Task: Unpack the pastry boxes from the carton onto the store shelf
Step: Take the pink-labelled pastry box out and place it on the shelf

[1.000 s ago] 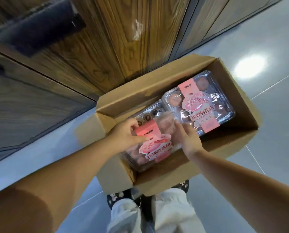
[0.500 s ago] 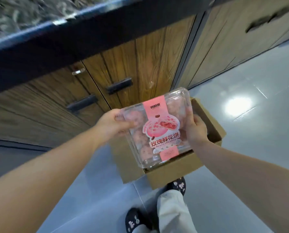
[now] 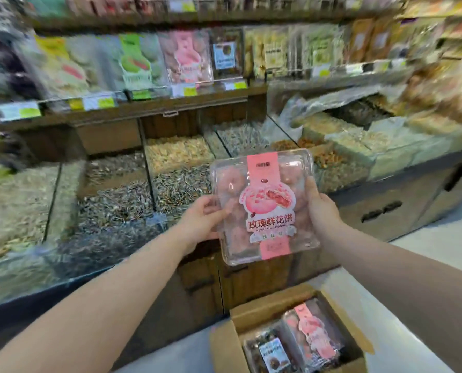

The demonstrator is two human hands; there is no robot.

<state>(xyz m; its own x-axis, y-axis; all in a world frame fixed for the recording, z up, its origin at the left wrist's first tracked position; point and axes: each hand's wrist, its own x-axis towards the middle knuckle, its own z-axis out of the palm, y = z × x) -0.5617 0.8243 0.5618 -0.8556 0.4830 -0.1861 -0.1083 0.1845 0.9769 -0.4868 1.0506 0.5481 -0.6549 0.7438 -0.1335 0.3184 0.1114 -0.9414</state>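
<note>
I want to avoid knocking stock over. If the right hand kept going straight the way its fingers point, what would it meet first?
The right hand points up and away, over the nut bins. Beyond them the first thing looks like the shelf edge with price tags, though blur makes depth uncertain.

Both hands hold a clear pastry box point(image 3: 264, 208) with a pink label up in front of the bulk bins point(image 3: 149, 181). The left hand point(image 3: 201, 220) grips its left edge, the right hand point(image 3: 322, 207) its right edge. Below, on the floor point(image 3: 434, 240), an open carton point(image 3: 286, 332) holds another pink-labelled box point(image 3: 314, 335) beside a darker box point(image 3: 271, 351). On the blurred store shelf point(image 3: 143, 103) above, what seems a matching pink box point(image 3: 185, 57) stands upright near the shelf's front edge.
</note>
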